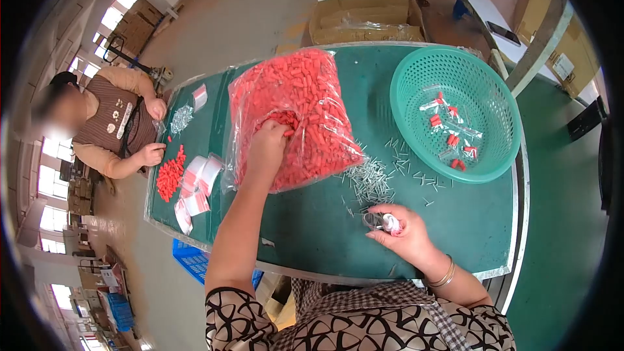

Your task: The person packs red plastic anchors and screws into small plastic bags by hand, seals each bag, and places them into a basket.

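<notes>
My left hand reaches into the torn opening of a big clear bag of red plastic plugs. Its fingers are curled and closed among the plugs, with the tips partly hidden. Near the table's front edge, my right hand is closed around a small clear plastic bag. Something white and pinkish shows between its thumb and fingers, too small to make out. A loose pile of silver screws lies just beyond my right hand, beside the bag of plugs.
A green plastic basket at the right holds several small bags with red plugs. Across the left end, a co-worker handles things near red plugs, screws and flat packets. A cardboard box stands behind the table.
</notes>
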`<state>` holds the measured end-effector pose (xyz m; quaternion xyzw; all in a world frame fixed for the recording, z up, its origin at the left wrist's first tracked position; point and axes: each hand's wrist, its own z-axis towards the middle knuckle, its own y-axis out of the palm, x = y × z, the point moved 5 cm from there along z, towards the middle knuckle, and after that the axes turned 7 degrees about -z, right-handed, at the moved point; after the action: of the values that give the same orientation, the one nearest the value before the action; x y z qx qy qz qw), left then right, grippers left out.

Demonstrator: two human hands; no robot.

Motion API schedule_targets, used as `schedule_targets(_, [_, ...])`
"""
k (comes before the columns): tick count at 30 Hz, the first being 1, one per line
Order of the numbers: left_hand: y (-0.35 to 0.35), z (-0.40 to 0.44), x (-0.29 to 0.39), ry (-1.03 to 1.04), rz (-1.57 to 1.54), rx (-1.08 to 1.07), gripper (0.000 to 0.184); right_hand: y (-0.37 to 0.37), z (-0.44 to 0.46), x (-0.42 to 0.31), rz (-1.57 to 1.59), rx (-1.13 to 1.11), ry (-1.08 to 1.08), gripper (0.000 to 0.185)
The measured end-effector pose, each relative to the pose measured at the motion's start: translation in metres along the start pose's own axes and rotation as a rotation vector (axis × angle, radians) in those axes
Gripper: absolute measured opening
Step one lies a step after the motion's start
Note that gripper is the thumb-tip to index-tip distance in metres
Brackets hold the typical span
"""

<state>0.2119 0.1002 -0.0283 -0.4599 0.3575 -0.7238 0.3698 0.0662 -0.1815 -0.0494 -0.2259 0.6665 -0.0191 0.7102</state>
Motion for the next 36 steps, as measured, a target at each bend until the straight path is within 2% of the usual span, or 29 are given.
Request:
schedule_targets(4, [-0.01,-0.004,-0.006,0.037,-0.097,0.218,0.02,-0.002,0.0,0.002,-0.016,-0.042,0.075,0.04])
schedule_targets(7, [0.0,-0.014,-0.028,-0.552,-0.649,0.058,0.024,-0.002,0.001,0.0,0.006,-0.03,0.054,0.04])
schedule_targets(10, [-0.003,-0.024,-0.033,-0.663,-0.802,0.096,0.022,-0.003,0.0,-0.002,-0.025,-0.039,0.071,0.039])
schedule_targets(13, [-0.007,-0.031,-0.04,-0.623,-0.791,0.174,0.024,-0.003,0.0,0.0,0.007,-0.043,0.076,0.039])
schedule_targets(16, [-0.008,-0.041,-0.044,-0.704,-1.069,0.186,0.024,-0.003,0.0,-0.002,-0.025,-0.049,0.08,0.039])
schedule_targets(19, [-0.01,-0.047,-0.042,-0.774,-1.202,0.254,0.021,-0.002,0.0,-0.003,-0.023,0.019,-0.037,0.041])
schedule_targets(22, [-0.017,-0.051,-0.032,-0.75,-1.223,0.309,0.02,-0.003,-0.001,-0.002,0.002,-0.031,0.053,0.041])
schedule_targets(25, [-0.039,-0.059,0.007,-0.665,-1.1,0.343,0.019,-0.004,0.0,-0.004,-0.042,0.007,-0.014,0.04])
schedule_targets(28, [-0.041,-0.078,0.074,-0.495,-1.179,0.175,0.017,-0.002,0.0,-0.001,-0.001,-0.006,0.005,0.04])
schedule_targets(30, [-0.032,-0.092,0.122,-0.386,-1.177,-0.112,0.017,0.0,-0.001,0.0,0.009,-0.009,-0.004,0.039])
schedule_targets(33, [-0.01,-0.102,0.16,-0.293,-1.244,-0.235,0.018,0.001,-0.001,0.001,0.058,-0.032,-0.006,0.039])
schedule_targets(36, [0.007,-0.102,0.169,-0.26,-1.132,-0.319,0.019,0.004,-0.001,0.001,0.109,-0.04,-0.011,0.038])
